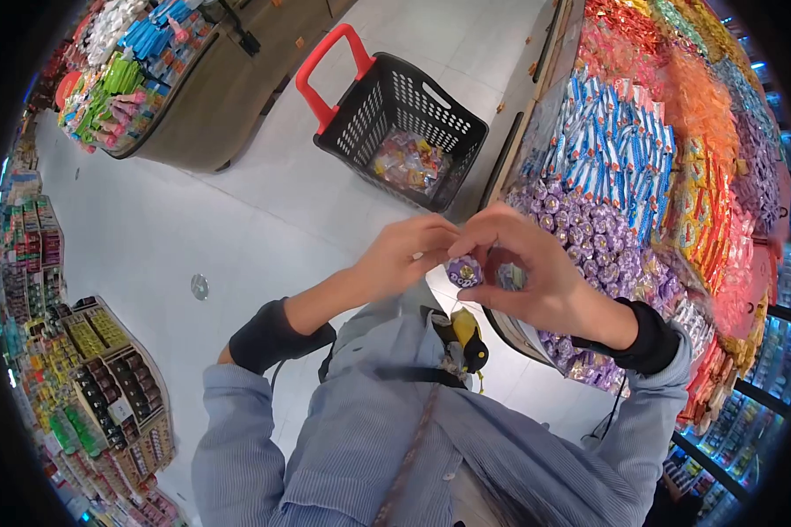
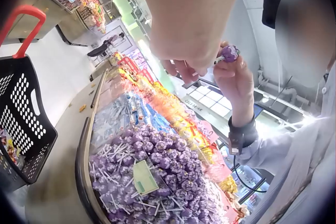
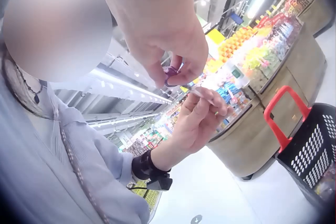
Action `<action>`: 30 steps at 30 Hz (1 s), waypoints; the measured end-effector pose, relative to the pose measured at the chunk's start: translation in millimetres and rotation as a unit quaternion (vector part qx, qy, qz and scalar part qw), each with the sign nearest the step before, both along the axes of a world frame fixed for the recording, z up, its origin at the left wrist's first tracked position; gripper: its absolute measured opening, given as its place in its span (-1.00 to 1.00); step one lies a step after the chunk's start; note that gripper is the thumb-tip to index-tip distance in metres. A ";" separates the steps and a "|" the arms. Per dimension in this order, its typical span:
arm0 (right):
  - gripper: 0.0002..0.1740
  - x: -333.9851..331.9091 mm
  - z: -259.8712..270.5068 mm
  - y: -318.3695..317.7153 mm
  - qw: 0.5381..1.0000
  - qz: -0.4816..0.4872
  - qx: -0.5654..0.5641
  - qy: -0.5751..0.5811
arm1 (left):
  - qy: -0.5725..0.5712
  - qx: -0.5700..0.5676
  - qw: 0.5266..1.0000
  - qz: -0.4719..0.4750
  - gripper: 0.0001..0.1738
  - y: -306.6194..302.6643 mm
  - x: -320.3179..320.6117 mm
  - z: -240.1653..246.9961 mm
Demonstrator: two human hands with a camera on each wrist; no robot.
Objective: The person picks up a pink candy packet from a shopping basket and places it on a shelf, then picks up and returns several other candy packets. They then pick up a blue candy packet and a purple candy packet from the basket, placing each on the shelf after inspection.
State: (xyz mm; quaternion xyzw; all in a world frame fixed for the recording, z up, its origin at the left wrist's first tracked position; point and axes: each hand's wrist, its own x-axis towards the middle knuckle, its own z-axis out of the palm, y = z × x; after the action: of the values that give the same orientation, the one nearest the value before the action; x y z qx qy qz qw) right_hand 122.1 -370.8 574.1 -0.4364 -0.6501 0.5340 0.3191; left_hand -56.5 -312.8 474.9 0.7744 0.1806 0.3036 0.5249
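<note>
A purple-wrapped lollipop (image 1: 464,271) is held up in front of the body, between both hands. My right hand (image 1: 540,277) pinches its round head between thumb and curled fingers. From the other side my left hand (image 1: 409,253) meets it, fingertips pinching at the stick end; the pale stick (image 3: 208,96) shows by those fingers in the right wrist view. In the left wrist view, the lollipop's head (image 2: 230,53) sits in the right hand's fingertips, and the left hand (image 2: 194,35) covers part of the stick.
A black basket (image 1: 343,145) with a red handle (image 1: 336,75) stands on the floor, wrapped sweets (image 1: 410,162) inside. On the right, a display counter holds a heap of purple lollipops (image 1: 580,228) beside blue-and-white packets (image 1: 611,145). Another counter (image 1: 193,119) stands at the upper left.
</note>
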 end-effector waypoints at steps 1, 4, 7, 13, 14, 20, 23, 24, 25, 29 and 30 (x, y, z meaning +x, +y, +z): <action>-0.62 -3.5 1.3 -7.6 1.000 -0.003 0.004 0.000 | 0.001 0.000 1.000 -0.004 -0.78 -5.0 -0.9 1.0; -0.62 -5.8 8.5 -23.9 0.999 -0.018 0.027 0.006 | 0.000 -0.001 1.000 -0.019 -0.77 -15.9 1.4 7.7; -0.61 -0.2 11.2 -42.9 0.998 -0.040 0.034 0.020 | -0.006 -0.061 0.998 -0.032 -0.76 -29.9 10.6 10.9; -0.61 32.9 10.2 -78.9 0.996 -0.071 0.058 0.016 | -0.021 -0.020 0.999 -0.034 -0.77 -59.2 43.6 14.7; -0.61 41.1 9.4 -84.9 0.995 -0.071 0.060 0.019 | -0.029 -0.020 0.999 -0.034 -0.77 -65.4 51.0 14.0; -0.58 98.0 11.9 -127.5 0.998 -0.050 0.035 0.015 | -0.079 -0.005 0.995 -0.060 -0.78 -108.0 103.8 5.1; -0.58 130.5 16.4 -151.8 0.987 -0.037 0.144 -0.057 | -0.086 0.040 0.994 -0.050 -0.84 -136.1 133.3 5.1; -0.58 138.8 15.2 -159.4 0.987 -0.030 0.148 -0.053 | -0.087 0.049 0.994 -0.050 -0.86 -145.2 139.6 4.5; -0.57 148.1 14.6 -167.4 0.987 -0.022 0.153 -0.050 | -0.089 0.057 0.993 -0.050 -0.86 -155.2 145.9 4.0; -0.59 180.9 10.3 -195.6 0.992 -0.013 0.121 -0.038 | -0.086 0.063 0.993 -0.042 -0.83 -185.0 167.5 4.2; -0.59 187.5 7.6 -201.0 0.994 -0.014 0.107 -0.031 | -0.085 0.064 0.994 -0.036 -0.82 -189.0 172.0 1.8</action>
State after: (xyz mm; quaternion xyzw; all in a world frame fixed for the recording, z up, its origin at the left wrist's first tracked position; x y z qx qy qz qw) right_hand 309.5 -571.8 581.7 -0.4252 -0.7069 0.4429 0.3511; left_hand 115.4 -501.8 476.7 0.7834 0.0875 0.3604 0.4987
